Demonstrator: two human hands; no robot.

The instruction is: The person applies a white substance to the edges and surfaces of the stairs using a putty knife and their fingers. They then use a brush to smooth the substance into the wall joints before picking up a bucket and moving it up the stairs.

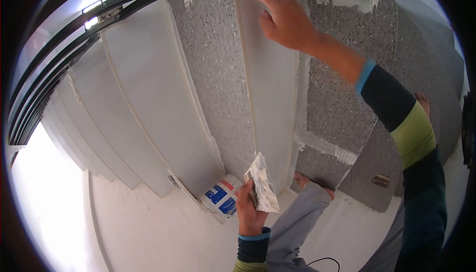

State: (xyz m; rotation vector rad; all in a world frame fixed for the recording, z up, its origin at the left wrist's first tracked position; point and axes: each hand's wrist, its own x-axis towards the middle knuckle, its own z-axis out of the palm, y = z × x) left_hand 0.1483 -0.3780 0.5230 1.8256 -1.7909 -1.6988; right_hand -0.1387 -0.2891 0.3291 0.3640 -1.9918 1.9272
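My left hand is wrapped round a flat putty trowel, held low in the middle of the view. A thick layer of white putty covers its face, and its handle is hidden by my fingers. My right hand reaches up to the top of the view, over a pale grey stair panel. Its fingers are stretched out, the index finger pointing left with a whitish tip, and the thumb stands apart. On either side of the panel lie speckled grey stone steps.
Black metal railing curves along the upper left. A white and blue bag stands by the wall below the steps. White putty smears mark the stone on the right. A small block lies near my bare foot.
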